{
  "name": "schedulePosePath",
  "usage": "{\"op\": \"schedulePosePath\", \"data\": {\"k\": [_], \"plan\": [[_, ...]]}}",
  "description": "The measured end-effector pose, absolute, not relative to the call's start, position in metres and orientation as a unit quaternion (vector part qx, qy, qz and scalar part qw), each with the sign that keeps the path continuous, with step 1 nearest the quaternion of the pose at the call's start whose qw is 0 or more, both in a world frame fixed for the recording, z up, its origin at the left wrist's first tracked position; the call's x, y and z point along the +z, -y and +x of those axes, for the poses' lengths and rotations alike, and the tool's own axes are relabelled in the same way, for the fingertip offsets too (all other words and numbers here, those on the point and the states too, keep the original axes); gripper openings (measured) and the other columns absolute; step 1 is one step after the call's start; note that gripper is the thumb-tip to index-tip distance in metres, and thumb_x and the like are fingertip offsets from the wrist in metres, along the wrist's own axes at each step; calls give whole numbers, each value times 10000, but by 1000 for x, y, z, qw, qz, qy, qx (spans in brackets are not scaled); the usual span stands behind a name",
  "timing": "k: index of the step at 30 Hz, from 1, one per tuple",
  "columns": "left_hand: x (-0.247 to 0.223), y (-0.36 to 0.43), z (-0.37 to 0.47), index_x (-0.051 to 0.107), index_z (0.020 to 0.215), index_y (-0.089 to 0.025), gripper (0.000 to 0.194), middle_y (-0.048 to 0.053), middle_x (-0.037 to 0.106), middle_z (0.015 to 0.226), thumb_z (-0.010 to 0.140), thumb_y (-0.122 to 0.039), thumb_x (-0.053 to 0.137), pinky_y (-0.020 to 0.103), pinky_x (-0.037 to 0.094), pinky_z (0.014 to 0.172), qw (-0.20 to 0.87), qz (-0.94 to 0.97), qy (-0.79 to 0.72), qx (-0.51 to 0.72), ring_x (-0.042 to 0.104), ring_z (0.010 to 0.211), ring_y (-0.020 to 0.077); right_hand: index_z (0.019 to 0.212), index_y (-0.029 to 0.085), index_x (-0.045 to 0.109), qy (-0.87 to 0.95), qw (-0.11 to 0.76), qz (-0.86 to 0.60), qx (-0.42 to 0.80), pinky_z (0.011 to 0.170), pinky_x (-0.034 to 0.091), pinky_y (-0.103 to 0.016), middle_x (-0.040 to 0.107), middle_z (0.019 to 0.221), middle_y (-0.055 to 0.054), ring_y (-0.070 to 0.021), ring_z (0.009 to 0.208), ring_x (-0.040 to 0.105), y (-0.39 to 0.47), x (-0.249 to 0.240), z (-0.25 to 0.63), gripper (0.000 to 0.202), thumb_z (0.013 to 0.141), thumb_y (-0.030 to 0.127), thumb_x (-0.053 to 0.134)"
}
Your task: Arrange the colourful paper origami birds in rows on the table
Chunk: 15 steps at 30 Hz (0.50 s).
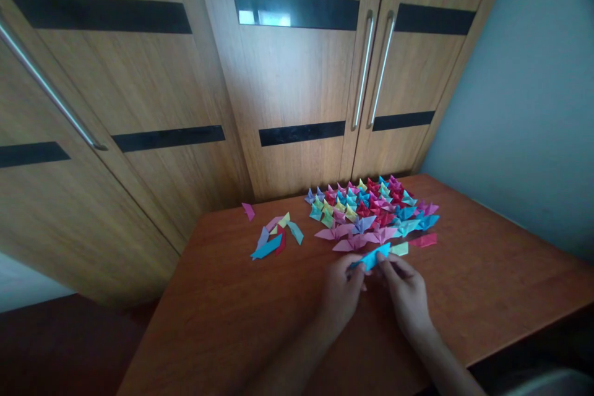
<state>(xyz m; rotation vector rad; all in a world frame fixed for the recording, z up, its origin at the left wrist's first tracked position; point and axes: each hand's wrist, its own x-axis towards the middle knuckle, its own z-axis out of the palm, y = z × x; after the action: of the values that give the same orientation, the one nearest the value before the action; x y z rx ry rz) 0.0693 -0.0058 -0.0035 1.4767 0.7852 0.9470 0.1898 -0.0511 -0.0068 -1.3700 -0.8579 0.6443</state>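
Between my two hands is a folded piece of blue paper [374, 257], held slightly tilted above the table. The fingers of my left hand [342, 288] pinch its left end. At its right end, my right hand [404, 289] grips it between thumb and fingers. Just beyond my right hand lie a pale green folded paper strip [400, 249] and a red folded paper strip [424, 240]. Rows of colourful origami cranes [359, 213] stand close behind the blue paper. My palms and some fingertips are hidden.
Several folded paper pieces [268, 247] lie in a loose pile to the left, with a magenta one [249, 211] near the back edge. The brown wooden table [241, 322] meets a wooden wardrobe [288, 86] behind and a pale wall [524, 111] on the right.
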Motion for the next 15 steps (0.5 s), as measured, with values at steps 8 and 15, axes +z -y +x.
{"op": "schedulePosePath", "data": {"k": [8,15], "plan": [[-12,16,147,626,838,-159,124,52,679,717,808,-241,538,222,461,489,603,610,-290,425,566,496,110,916,116,678,257,682,-671,132,496,363,-244,555,603,-4,-117,526,446,56,-17,317,494,668,543,688],[-7,9,92,636,841,-157,141,40,672,716,810,-210,509,213,446,513,568,661,-310,381,580,545,120,718,171,695,218,470,-855,20,579,350,-335,611,635,-81,-207,597,528,44,-33,436,299,599,444,710]]}}
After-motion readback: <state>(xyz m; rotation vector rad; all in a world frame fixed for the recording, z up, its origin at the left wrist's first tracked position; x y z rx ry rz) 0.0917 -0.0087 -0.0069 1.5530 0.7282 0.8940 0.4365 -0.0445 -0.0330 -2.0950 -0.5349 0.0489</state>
